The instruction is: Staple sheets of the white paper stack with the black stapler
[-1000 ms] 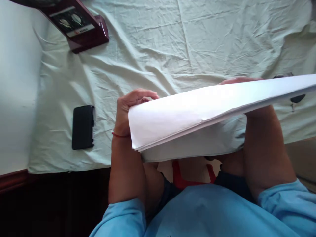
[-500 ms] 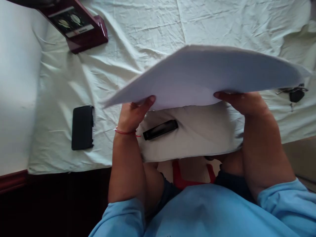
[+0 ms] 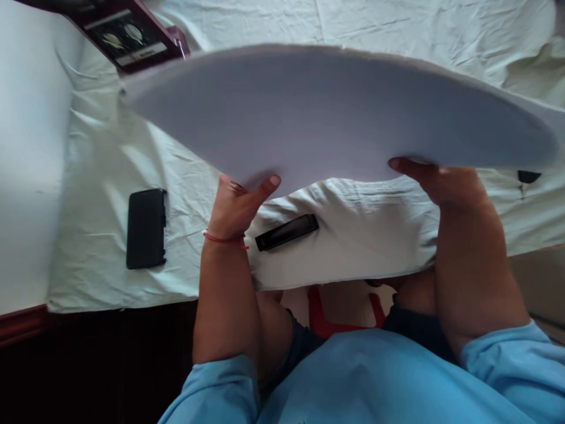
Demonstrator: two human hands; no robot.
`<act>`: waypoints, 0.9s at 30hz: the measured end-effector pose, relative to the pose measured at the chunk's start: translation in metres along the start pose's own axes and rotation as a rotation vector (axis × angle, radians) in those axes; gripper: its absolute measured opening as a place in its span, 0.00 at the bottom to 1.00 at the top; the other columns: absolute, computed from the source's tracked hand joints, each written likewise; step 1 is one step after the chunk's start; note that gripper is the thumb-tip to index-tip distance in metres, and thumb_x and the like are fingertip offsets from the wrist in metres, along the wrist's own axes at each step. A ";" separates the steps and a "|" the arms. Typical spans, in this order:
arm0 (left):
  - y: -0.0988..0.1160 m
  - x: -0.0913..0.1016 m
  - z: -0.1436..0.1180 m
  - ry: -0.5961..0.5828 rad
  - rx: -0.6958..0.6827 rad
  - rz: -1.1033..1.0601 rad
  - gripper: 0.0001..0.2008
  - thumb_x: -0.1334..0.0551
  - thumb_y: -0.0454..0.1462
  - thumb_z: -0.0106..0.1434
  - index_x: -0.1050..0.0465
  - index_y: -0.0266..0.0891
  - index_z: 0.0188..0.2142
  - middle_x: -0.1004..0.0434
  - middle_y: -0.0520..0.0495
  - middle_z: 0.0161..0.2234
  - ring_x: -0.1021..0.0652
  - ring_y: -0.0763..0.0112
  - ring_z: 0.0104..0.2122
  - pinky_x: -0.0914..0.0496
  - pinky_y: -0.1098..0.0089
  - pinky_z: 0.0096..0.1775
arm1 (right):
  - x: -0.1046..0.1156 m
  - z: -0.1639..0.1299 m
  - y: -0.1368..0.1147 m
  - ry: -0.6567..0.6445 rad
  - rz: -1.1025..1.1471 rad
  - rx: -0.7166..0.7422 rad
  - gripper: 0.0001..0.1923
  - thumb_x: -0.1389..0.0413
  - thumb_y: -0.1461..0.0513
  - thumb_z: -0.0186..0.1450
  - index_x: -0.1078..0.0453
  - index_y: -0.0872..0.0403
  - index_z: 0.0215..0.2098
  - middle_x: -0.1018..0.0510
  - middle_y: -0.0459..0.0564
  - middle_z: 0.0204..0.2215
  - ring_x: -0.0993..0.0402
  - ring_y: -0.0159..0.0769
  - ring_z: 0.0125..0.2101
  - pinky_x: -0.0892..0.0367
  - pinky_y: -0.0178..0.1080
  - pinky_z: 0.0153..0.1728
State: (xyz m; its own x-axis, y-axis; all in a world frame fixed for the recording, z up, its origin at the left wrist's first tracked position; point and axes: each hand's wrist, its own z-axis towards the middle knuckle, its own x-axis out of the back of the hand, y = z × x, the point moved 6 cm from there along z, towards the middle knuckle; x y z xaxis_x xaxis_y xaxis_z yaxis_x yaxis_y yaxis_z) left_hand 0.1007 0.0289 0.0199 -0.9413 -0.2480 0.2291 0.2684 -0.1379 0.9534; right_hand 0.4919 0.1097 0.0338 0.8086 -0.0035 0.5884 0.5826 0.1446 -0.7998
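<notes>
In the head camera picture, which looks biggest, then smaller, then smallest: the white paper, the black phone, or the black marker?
1. White paper, by far, though it is nearest the camera.
2. Black phone.
3. Black marker, about as long as the phone but much thinner.

Single head view, steeply downward, close over the bed (image 3: 375, 23).

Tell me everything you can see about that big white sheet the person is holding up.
The large white sheet of paper looks thin, plain and unmarked on the side facing the camera. It is held up above the pale green bedsheet, nearly flat, bowing so its middle sags toward the person. The left hand pinches its near edge, and the right hand grips the same edge farther along. Its outline is blurred, and it hides part of the bed behind.
</notes>
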 end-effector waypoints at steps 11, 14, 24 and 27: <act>0.000 0.004 -0.003 0.037 0.051 0.149 0.21 0.19 0.55 0.64 0.14 0.47 0.48 0.10 0.42 0.46 0.15 0.42 0.62 0.22 0.45 0.71 | -0.006 0.002 0.011 -0.131 0.043 -0.015 0.17 0.24 0.46 0.62 0.19 0.41 0.42 0.13 0.51 0.49 0.23 0.62 0.69 0.24 0.64 0.72; -0.006 -0.001 -0.003 0.021 0.048 0.121 0.28 0.21 0.60 0.66 0.15 0.45 0.55 0.10 0.37 0.53 0.18 0.42 0.68 0.26 0.44 0.75 | -0.008 0.002 0.004 -0.120 0.087 -0.035 0.22 0.25 0.46 0.61 0.18 0.43 0.50 0.13 0.51 0.52 0.23 0.61 0.70 0.32 0.66 0.79; -0.006 -0.011 -0.002 0.047 0.068 0.002 0.35 0.28 0.70 0.68 0.14 0.44 0.54 0.09 0.37 0.52 0.14 0.45 0.64 0.20 0.51 0.69 | -0.016 -0.004 -0.011 -0.145 0.265 -0.100 0.20 0.24 0.45 0.63 0.18 0.49 0.39 0.12 0.51 0.43 0.16 0.51 0.49 0.16 0.55 0.60; -0.013 -0.008 -0.003 0.039 0.106 0.018 0.34 0.28 0.69 0.68 0.13 0.43 0.51 0.09 0.37 0.51 0.13 0.44 0.61 0.17 0.49 0.65 | -0.022 -0.008 -0.010 -0.246 0.314 -0.168 0.24 0.25 0.41 0.66 0.22 0.50 0.33 0.17 0.51 0.30 0.21 0.43 0.33 0.15 0.53 0.46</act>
State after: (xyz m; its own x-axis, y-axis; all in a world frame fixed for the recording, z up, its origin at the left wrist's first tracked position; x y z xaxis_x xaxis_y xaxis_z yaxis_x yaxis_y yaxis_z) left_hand 0.1056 0.0299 0.0052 -0.9273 -0.2866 0.2408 0.2603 -0.0314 0.9650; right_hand 0.4687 0.1002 0.0280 0.9169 0.2535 0.3084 0.3336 -0.0624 -0.9406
